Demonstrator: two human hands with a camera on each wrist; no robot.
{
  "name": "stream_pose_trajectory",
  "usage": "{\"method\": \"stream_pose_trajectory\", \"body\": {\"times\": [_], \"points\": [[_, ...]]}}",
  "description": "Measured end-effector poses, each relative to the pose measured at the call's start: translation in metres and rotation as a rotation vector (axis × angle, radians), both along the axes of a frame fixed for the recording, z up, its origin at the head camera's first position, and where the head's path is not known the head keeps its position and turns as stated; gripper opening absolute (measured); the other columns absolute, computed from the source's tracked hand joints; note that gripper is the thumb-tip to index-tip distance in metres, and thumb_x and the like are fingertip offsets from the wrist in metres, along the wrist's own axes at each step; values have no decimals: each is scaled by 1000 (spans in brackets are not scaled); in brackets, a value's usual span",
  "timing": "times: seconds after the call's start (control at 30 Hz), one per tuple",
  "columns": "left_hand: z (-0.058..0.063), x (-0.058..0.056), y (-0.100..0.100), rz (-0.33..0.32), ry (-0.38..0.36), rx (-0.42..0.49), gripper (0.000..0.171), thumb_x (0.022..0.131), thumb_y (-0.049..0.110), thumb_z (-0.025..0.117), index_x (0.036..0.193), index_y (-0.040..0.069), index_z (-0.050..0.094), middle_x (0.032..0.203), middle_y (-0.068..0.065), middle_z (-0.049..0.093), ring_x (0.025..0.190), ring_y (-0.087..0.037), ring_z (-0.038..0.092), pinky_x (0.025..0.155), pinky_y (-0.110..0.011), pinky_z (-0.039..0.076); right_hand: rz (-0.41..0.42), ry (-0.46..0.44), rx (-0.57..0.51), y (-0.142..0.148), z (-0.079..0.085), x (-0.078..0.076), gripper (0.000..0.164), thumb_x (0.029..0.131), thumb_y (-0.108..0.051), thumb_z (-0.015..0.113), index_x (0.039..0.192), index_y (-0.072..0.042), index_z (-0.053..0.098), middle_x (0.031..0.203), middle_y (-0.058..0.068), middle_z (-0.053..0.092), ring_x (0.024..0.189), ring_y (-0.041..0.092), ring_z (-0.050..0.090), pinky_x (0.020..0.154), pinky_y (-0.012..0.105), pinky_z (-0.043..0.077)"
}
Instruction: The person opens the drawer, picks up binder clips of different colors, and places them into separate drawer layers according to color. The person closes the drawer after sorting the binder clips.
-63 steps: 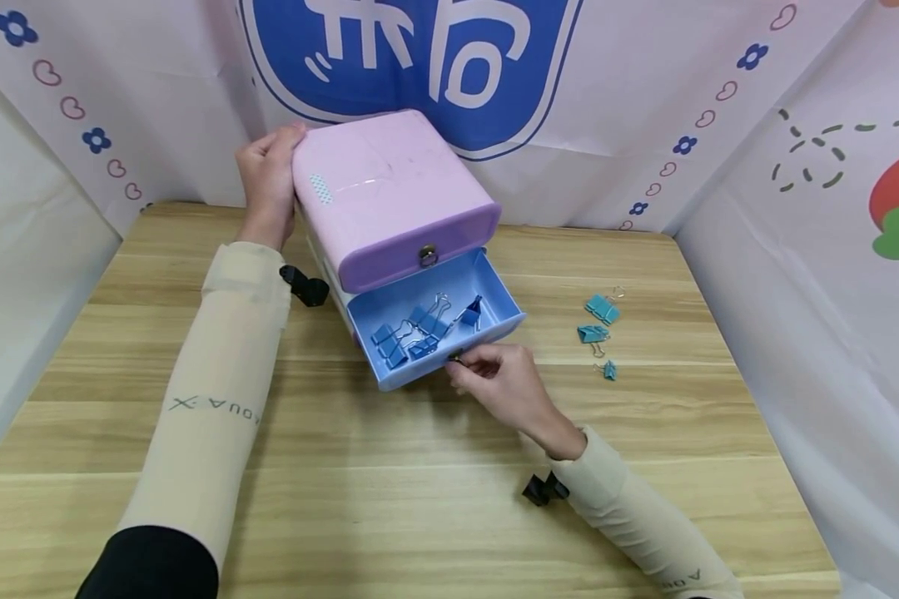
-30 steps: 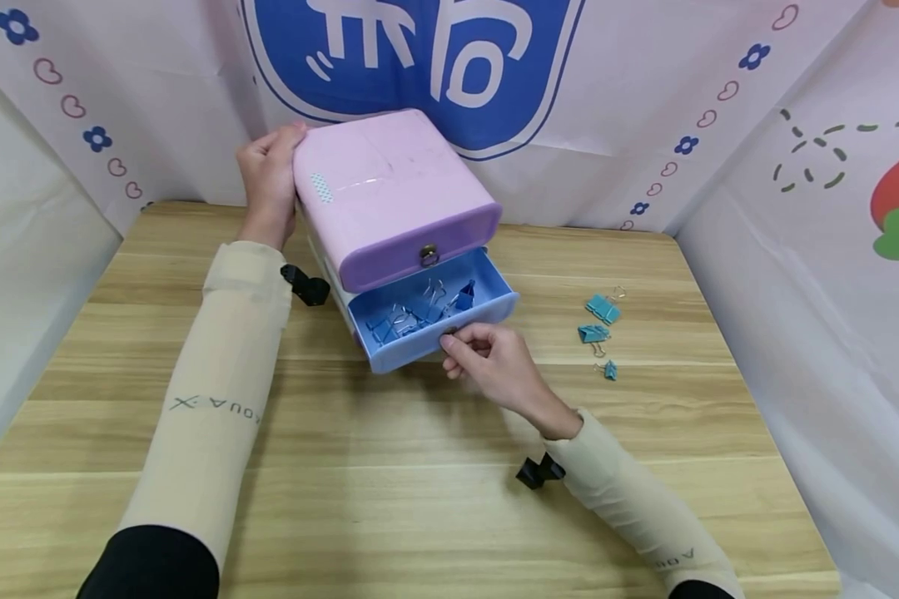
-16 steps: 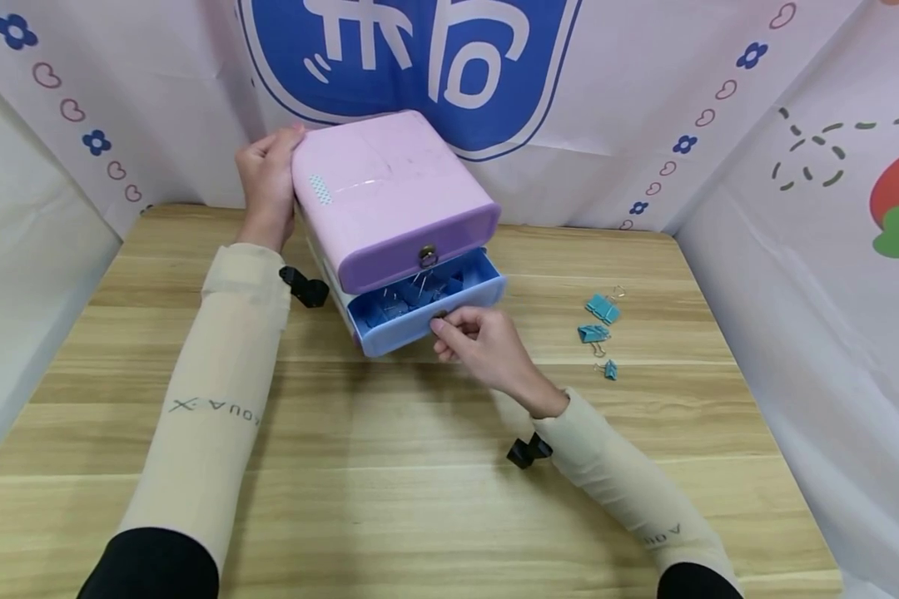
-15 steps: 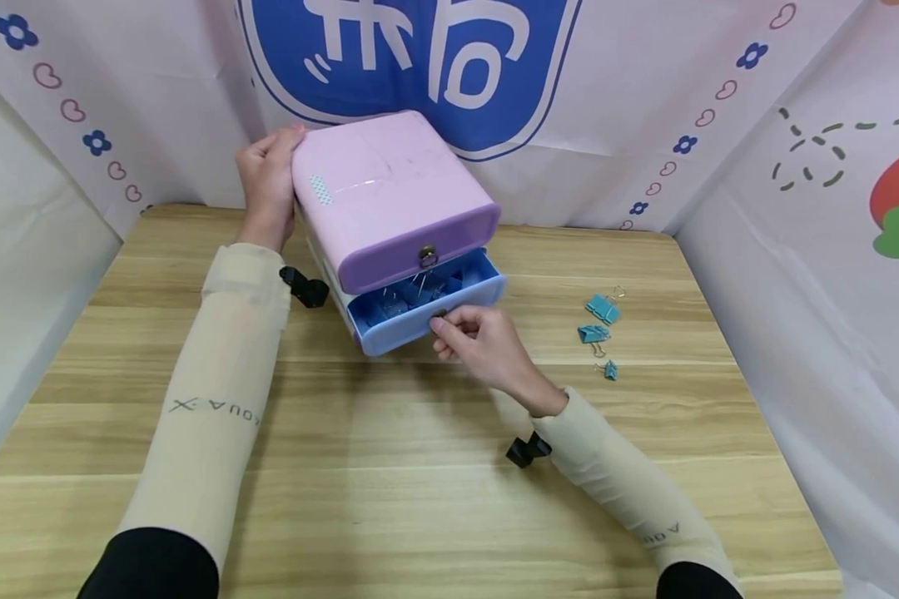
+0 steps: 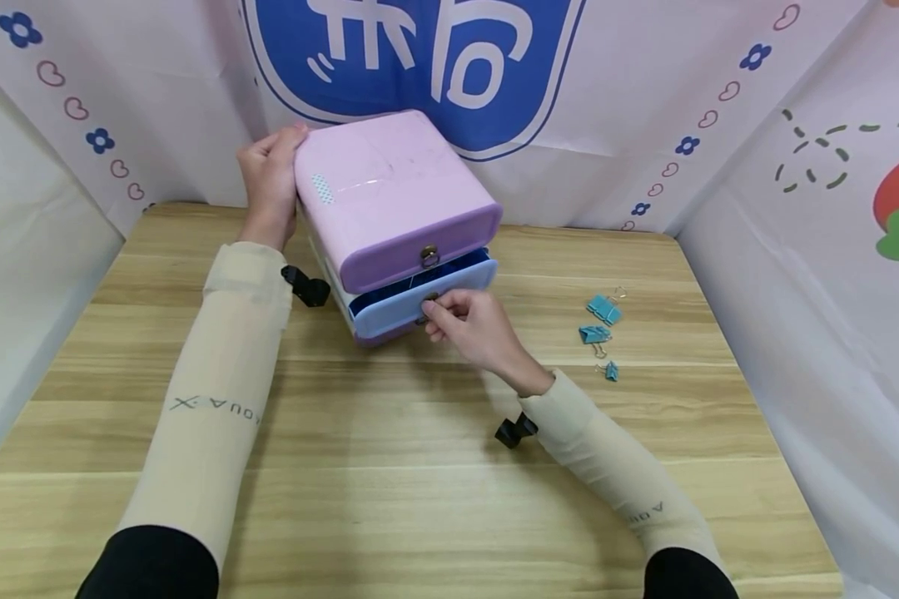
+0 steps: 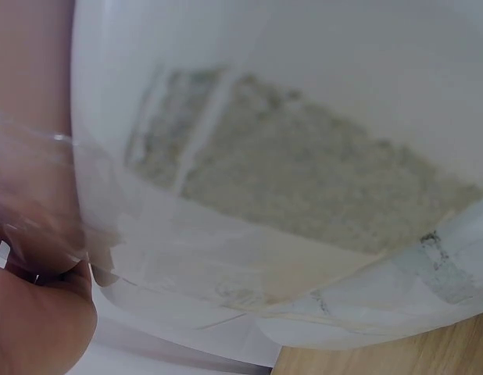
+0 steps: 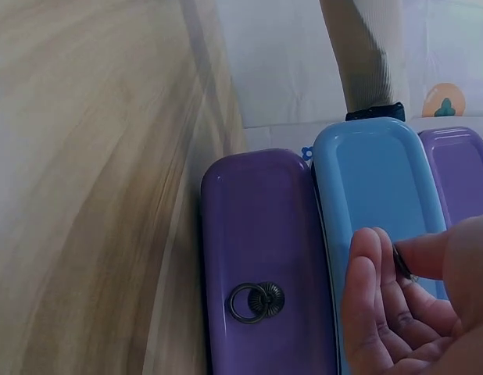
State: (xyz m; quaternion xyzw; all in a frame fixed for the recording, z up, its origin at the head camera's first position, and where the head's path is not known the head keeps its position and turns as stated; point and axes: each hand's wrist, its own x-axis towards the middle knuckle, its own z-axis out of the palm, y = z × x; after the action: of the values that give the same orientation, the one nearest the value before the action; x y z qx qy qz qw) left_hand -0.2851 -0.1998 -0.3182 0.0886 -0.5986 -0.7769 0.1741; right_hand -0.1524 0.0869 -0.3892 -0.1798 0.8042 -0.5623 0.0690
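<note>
A small drawer box [image 5: 397, 183] with a pink-purple top stands at the back of the table. My left hand [image 5: 270, 179] holds its back left corner, fingers bent round the rear edge. In the left wrist view, part of that hand [image 6: 38, 312] lies against the box's pale side [image 6: 304, 172]. Low in the box, the blue drawer [image 5: 389, 312] sticks out a little, its inside mostly hidden. My right hand [image 5: 475, 329] pinches the dark metal pull [image 7: 401, 262] on its front between thumb and fingers. A purple drawer front [image 7: 257, 211] with a ring pull [image 7: 249, 303] sits below.
Several teal binder clips [image 5: 604, 309] lie on the wooden table [image 5: 389, 499] to the right of the box. A printed cloth [image 5: 584, 116] hangs close behind it. Black wrist mounts [image 5: 515, 431] stick out from both sleeves.
The right hand has pushed the blue drawer inward, away from me, so its front sits nearer the box. The binder clips inside have gone out of sight. The left hand has not moved.
</note>
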Motion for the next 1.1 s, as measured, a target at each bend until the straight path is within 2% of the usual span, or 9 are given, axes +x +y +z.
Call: {"method": "stream_pose_trajectory", "body": {"times": [0.4,0.53,0.67,0.77,0.87,0.97,1.1], "points": [[0,1,2,4,3,-15,23,97,28,75,86,10,84,79,5,73,80,-10,59,73,-24,46,-10,19,12,-7,3,-11,27,105,-16,66,92,6,76,79,15,77,79,49,74,75,60,62],[1,1,3,7,6,-21,22,97,28,75,87,11,84,78,5,73,78,-10,60,71,-24,46,-18,42,32,-9,3,-14,25,105,-16,66,89,1,76,79,15,77,78,47,74,73,59,62],[1,1,3,6,12,-21,22,97,28,75,88,11,84,78,5,73,77,-10,60,70,-24,46,-7,75,65,-10,3,-17,26,105,-17,66,90,2,75,80,15,77,78,44,75,71,54,62],[1,0,2,5,16,-16,21,97,27,75,88,11,84,79,5,74,79,-10,60,72,-24,46,8,125,130,-7,4,-19,27,105,-19,66,91,2,76,80,12,76,73,37,74,63,41,60],[0,0,1,8,15,-20,22,97,27,75,85,11,84,79,5,73,80,-10,60,74,-24,46,2,184,224,-3,6,-20,25,103,-24,70,92,-4,77,80,7,76,70,24,70,58,29,52],[-1,-1,1,6,13,-20,22,97,27,76,84,11,83,78,5,73,80,-10,60,74,-25,46,-34,271,317,2,12,-20,21,99,-28,76,92,-8,77,81,3,76,71,14,69,63,25,55],[-1,0,0,9,17,-26,23,97,28,75,84,11,83,78,6,74,80,-10,60,74,-25,46,-93,436,360,9,25,-18,21,96,-26,80,92,-6,74,83,5,78,72,14,73,68,26,60]]}}
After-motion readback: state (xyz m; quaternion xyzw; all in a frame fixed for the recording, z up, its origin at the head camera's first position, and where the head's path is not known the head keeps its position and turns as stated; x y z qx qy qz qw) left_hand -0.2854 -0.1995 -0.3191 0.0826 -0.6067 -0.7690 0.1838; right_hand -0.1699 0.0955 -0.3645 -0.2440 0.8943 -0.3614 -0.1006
